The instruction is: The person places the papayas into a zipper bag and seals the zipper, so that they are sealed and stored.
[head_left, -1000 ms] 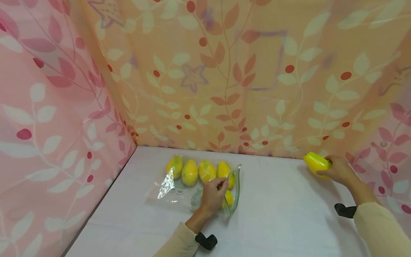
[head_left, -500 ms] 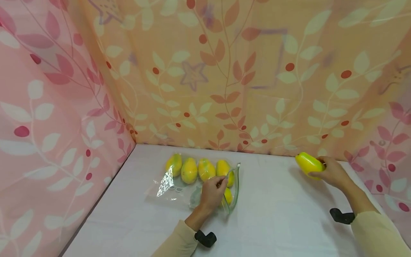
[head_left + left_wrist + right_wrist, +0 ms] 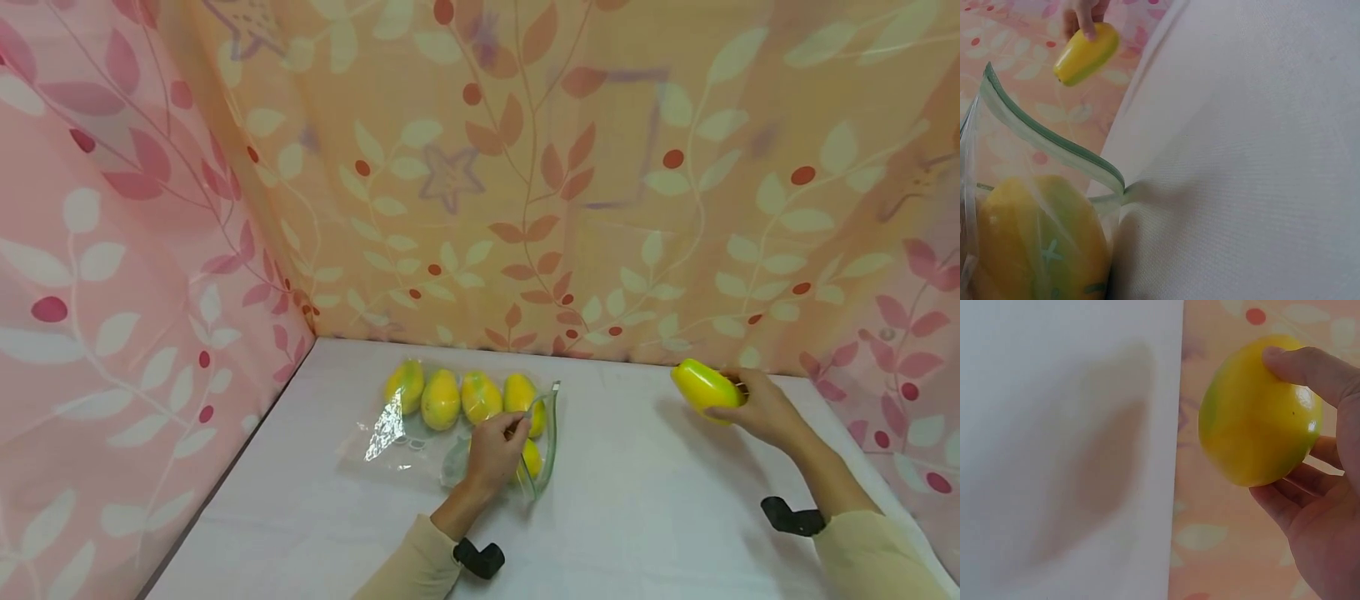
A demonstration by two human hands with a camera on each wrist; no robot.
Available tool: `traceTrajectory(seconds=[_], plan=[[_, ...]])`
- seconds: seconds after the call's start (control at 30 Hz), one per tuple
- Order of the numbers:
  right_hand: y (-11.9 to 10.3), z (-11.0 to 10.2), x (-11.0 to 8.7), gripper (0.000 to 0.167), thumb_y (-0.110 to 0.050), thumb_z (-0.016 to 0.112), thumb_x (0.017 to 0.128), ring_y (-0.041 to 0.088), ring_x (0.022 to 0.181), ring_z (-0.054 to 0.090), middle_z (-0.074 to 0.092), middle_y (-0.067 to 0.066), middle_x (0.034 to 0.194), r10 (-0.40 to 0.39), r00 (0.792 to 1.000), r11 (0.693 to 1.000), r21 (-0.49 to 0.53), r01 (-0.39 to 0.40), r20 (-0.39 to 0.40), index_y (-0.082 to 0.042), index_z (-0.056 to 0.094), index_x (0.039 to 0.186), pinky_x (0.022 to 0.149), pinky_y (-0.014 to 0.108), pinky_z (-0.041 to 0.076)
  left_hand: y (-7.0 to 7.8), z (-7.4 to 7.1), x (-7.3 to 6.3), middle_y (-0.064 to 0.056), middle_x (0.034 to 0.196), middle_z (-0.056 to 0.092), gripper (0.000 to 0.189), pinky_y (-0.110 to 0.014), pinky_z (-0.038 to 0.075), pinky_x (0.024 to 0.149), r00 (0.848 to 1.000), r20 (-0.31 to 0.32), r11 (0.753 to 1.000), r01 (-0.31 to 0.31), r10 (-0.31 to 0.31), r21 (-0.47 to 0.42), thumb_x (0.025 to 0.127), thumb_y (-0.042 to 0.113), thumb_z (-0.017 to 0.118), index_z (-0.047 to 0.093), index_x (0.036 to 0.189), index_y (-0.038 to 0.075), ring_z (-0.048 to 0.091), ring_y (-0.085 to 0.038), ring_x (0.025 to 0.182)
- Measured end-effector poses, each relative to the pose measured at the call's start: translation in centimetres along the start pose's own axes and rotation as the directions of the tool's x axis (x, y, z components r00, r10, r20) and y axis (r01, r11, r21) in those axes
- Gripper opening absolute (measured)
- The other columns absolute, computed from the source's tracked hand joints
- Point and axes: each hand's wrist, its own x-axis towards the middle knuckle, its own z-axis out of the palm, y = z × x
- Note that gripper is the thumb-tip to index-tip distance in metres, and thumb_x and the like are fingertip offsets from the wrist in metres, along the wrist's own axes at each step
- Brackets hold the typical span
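My left hand [image 3: 491, 457] pinches the green-edged opening of a clear zip bag [image 3: 553, 450] lying on the table. Several yellow-green papayas [image 3: 441, 402] lie inside the bag, most of them in a row along its far side; the hand partly hides one nearer the opening. In the left wrist view the zip strip [image 3: 1060, 142] gapes over a papaya [image 3: 1041, 237]. Off to the right, my right hand [image 3: 768, 410] grips another papaya [image 3: 703, 388] above the table, its shadow falling below. The thumb lies on one side of this glossy papaya [image 3: 1254, 419], with fingers underneath.
A white-covered table [image 3: 622, 517] bears the bag. Leaf-patterned cloth [image 3: 525, 183] hangs right behind the table's far edge, and a pink cloth [image 3: 112, 333] lines the left side. Each wrist wears a black camera mount [image 3: 480, 558].
My right hand has moved left with the papaya, over the table toward the bag. The left hand keeps its hold on the bag's opening and stays about where it was.
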Motion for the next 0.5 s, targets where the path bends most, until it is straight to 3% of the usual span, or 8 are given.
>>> traceTrajectory(seconds=[0.3, 0.5], plan=[[-1.4, 0.9, -0.5, 0.074, -0.036, 0.079, 0.08, 0.036, 0.102, 0.052, 0.051, 0.023, 0.122, -0.047, 0.998, 0.999, -0.001, 0.047, -0.028, 0.003, 0.045, 0.132, 0.091, 0.057, 0.051, -0.1, 0.1, 0.1, -0.007, 0.082, 0.074, 0.019, -0.017, 0.052, 0.062, 1.0, -0.016, 1.0, -0.002, 0.002, 0.004, 0.091, 0.014, 0.065, 0.076, 0.1, 0.002, 0.058, -0.005, 0.065], [-2.4, 1.5, -1.3, 0.076, -0.036, 0.08, 0.078, 0.034, 0.101, 0.053, 0.052, 0.024, 0.122, -0.056, 0.998, 0.998, -0.011, 0.056, -0.022, 0.007, 0.047, 0.132, 0.087, 0.049, 0.053, 0.1, 0.0, 0.0, -0.008, 0.083, 0.074, 0.019, -0.017, 0.052, 0.062, 1.0, -0.014, 1.0, 0.009, -0.009, -0.001, 0.092, 0.014, 0.064, 0.076, 0.1, 0.001, 0.059, -0.007, 0.066]])
